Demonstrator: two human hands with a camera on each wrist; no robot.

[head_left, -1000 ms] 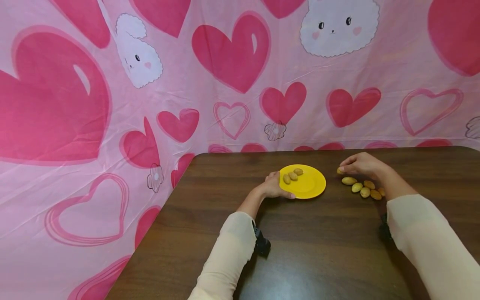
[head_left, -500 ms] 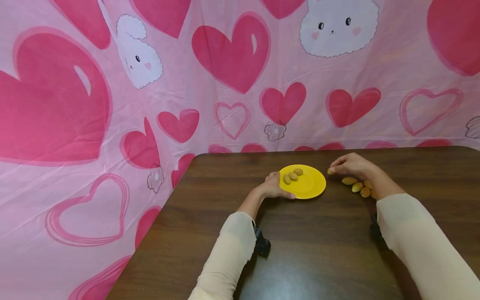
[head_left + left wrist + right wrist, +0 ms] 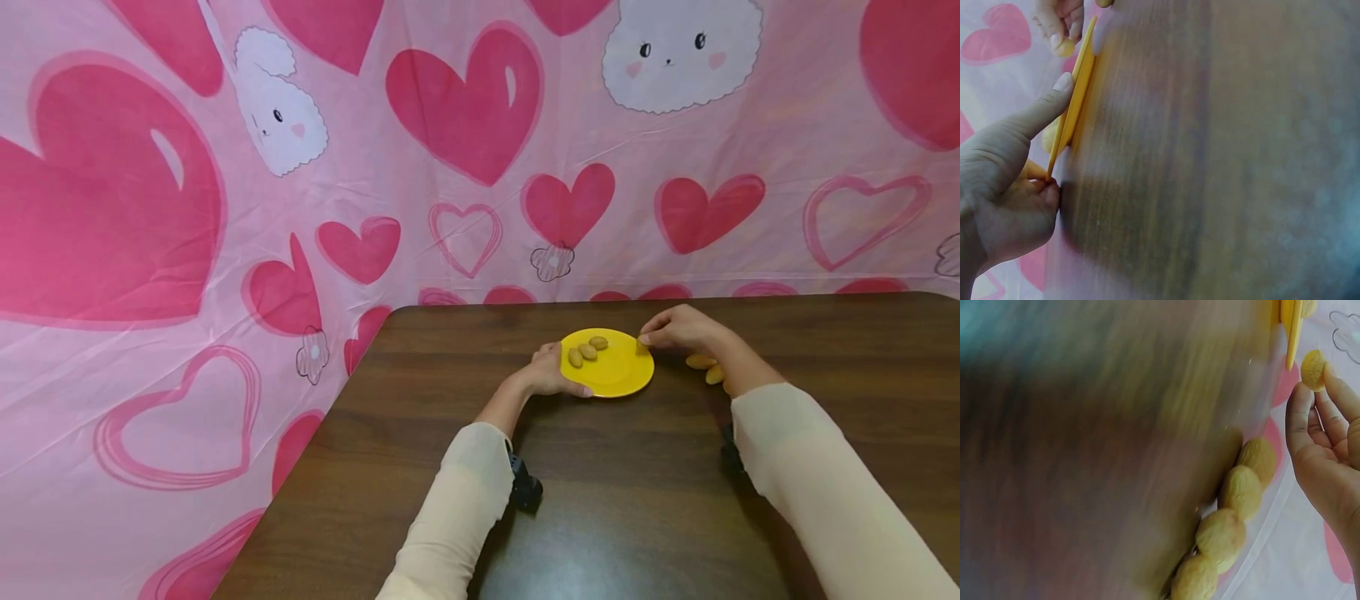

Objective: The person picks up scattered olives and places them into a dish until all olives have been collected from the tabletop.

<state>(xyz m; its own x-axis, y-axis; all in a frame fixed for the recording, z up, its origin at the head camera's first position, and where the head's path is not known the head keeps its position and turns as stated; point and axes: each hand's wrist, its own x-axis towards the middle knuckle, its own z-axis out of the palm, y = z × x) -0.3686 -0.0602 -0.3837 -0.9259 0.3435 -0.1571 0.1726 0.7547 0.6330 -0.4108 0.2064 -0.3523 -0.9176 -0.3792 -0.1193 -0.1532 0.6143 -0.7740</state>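
Nearest are two pale sleeves [image 3: 832,479], reaching in over a dark wood-grain table [image 3: 637,500], with a black device [image 3: 527,492] strapped at the left wrist and another [image 3: 732,450], partly hidden, under the right.

Beyond them the left hand [image 3: 551,372] grips the left side of a yellow plate [image 3: 621,368], thumb along the near edge and fingers at the rim, so that part of the rim is covered. To the right some loose yellow-brown fruits [image 3: 701,362] lie clustered on the table; the right forearm stands in front of them and hides part of the group from the head view — the right wrist view shows at least four in a row, touching.

The right hand [image 3: 681,328] pinches one fruit [image 3: 1313,370] between thumb and fingertips, over the plate's right edge and clear of its surface. Three oval fruits [image 3: 588,352] sit close together on the plate's far left part.

Behind the table's far edge hangs a pink cloth [image 3: 465,108] — printed with hearts, flowers and fluffy white faces.
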